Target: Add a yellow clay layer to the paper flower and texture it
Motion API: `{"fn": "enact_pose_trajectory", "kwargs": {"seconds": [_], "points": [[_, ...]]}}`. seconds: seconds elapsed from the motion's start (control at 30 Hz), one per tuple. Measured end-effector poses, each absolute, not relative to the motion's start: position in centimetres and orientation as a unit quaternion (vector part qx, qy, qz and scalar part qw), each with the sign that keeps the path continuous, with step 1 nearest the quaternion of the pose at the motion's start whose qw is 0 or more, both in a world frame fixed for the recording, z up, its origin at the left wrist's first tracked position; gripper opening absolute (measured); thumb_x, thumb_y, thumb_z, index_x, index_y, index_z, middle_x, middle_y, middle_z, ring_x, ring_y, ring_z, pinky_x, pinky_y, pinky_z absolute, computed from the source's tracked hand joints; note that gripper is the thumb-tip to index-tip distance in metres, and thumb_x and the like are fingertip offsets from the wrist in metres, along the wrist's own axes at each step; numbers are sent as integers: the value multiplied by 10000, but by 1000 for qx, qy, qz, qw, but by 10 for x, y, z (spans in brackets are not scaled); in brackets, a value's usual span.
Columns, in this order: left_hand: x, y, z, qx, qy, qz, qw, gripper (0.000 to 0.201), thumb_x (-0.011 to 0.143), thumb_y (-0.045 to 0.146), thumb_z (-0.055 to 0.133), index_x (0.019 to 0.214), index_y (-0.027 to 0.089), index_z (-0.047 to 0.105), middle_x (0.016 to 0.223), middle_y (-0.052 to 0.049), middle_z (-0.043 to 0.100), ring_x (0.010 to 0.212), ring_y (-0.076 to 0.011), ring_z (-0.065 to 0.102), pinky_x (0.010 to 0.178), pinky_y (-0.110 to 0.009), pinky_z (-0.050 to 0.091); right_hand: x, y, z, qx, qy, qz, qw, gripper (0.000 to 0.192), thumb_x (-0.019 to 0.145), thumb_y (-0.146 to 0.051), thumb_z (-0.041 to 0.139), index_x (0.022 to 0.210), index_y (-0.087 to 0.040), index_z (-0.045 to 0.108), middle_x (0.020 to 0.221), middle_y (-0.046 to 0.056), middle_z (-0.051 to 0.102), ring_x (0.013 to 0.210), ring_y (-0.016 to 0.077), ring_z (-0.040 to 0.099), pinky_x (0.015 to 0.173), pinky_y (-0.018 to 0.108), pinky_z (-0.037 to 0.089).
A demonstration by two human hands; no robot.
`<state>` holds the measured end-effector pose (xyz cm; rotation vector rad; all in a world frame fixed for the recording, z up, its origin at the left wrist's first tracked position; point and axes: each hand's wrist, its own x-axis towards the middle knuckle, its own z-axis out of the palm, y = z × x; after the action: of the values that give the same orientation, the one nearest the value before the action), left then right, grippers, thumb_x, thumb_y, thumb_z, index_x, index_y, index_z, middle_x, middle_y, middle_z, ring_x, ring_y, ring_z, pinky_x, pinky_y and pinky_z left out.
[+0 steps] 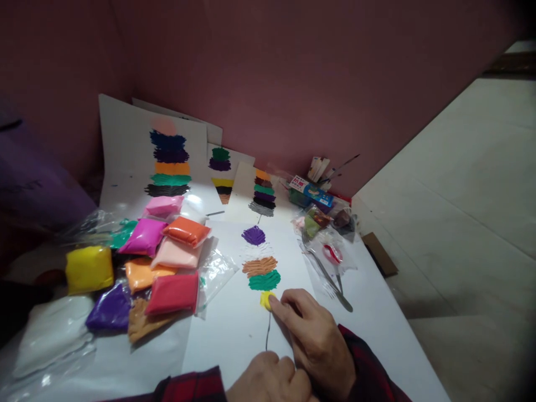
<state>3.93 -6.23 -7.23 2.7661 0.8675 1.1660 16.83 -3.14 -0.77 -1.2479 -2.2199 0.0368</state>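
A small lump of yellow clay lies on the white paper, just below a green clay band. My right hand has its thumb tip on the yellow clay, with the other fingers curled. Lower down, my left hand is closed beside the right one; whatever it may hold is hidden. Above the green band sit a tan clay band, a white band and a purple clay patch. A thin dark line runs down the paper from the yellow clay.
Several packets of coloured clay, among them a red packet and a yellow packet, lie at left. A fork and red-handled scissors are at right. Finished sheets lean on the wall. A box stands behind.
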Motion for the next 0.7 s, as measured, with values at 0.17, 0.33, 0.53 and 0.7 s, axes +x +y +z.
{"fn": "enact_pose_trajectory", "kwargs": {"seconds": [0.17, 0.33, 0.53, 0.7], "points": [[40, -63, -71, 884, 288, 369, 14, 262, 840, 196, 578, 619, 227, 441, 470, 42, 521, 350, -144, 465, 328, -308, 269, 169, -31, -8, -471, -834, 9, 287, 314, 924, -50, 461, 1126, -131, 688, 766, 98, 595, 692, 178, 561, 561, 281, 522], [40, -63, -69, 882, 292, 368, 27, 266, 821, 182, 587, 610, 233, 433, 477, 39, 529, 358, -157, 482, 327, -318, 273, 168, -30, -8, -469, -841, 2, 271, 294, 921, -40, 472, 1105, -87, 696, 756, 117, 590, 672, 179, 552, 536, 279, 502], [40, -62, -67, 879, 292, 377, 28, 266, 831, 191, 579, 605, 227, 442, 468, 41, 530, 357, -150, 479, 336, -306, 287, 166, -30, -4, -468, -847, -36, 247, 274, 948, -77, 454, 1073, -102, 697, 730, 99, 595, 654, 171, 550, 526, 267, 489], [41, -61, -61, 876, 300, 376, 21, 276, 847, 189, 547, 599, 228, 432, 462, 33, 527, 357, -155, 485, 338, -309, 297, 164, -29, 1, -465, -855, -72, 217, 286, 966, -100, 421, 1050, -124, 693, 709, 84, 601, 643, 170, 556, 519, 262, 480]]}}
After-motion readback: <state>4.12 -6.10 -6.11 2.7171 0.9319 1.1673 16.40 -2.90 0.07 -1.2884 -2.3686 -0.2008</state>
